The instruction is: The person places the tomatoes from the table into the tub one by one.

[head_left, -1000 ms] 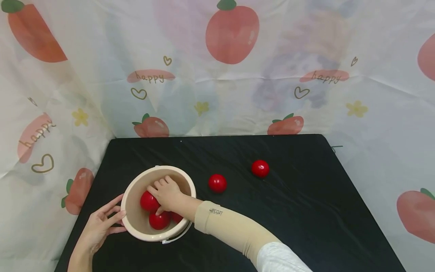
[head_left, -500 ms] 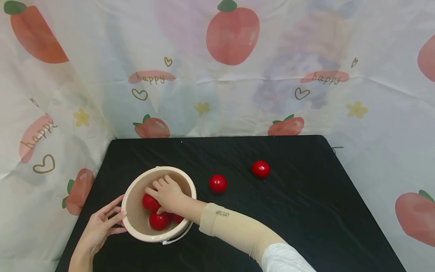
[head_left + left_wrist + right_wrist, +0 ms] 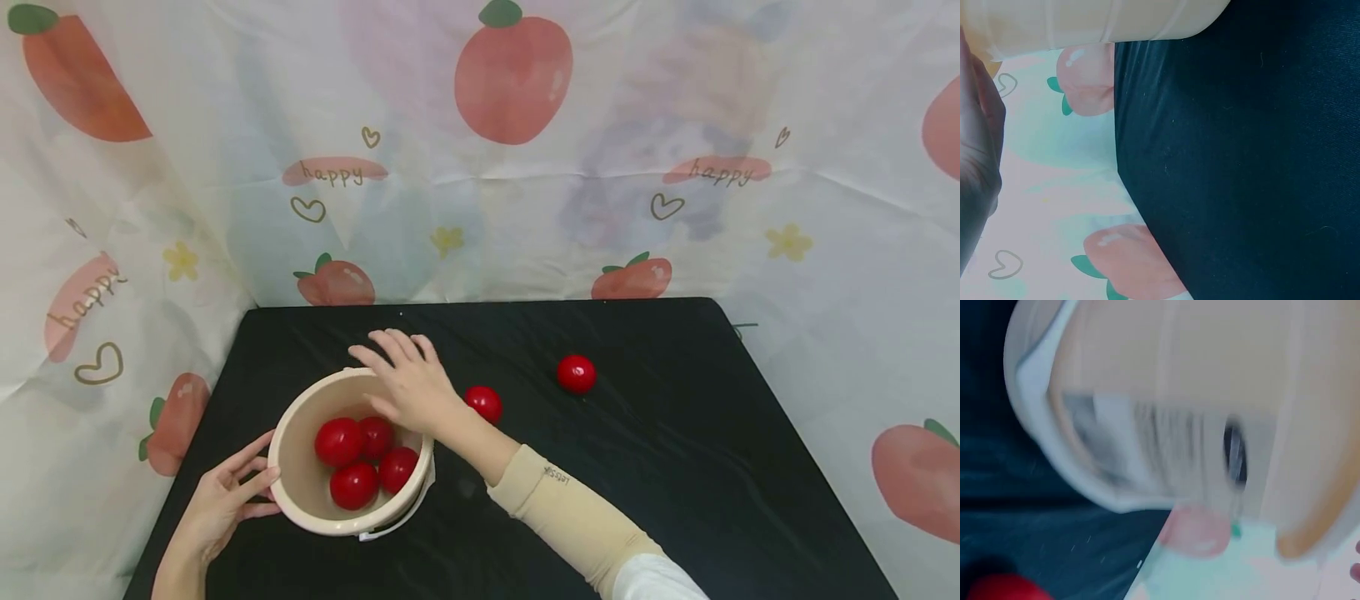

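Note:
A cream bucket (image 3: 296, 471) stands tilted on the black table, holding several shiny red balls (image 3: 354, 486). My left hand (image 3: 221, 504) grips its left rim between thumb and fingers. Over the bucket's far right rim, my right hand (image 3: 411, 383) has spread fingers and holds nothing. One red ball (image 3: 484, 403) lies on the table beside the right wrist, partly covered by it; another red ball (image 3: 577, 374) lies farther right. In the right wrist view, the bucket's side (image 3: 1222, 356) is blurred and close, and a red ball (image 3: 1007, 589) shows low left.
The bucket's white handle (image 3: 401, 521) hangs down at its front right. Black cloth covers the table (image 3: 675, 467). A printed fabric backdrop (image 3: 525, 217) rises behind the table and along both sides.
My right hand has let go of a red ball inside the bucket and lifted up and right above the rim. The left hand and bucket stay put.

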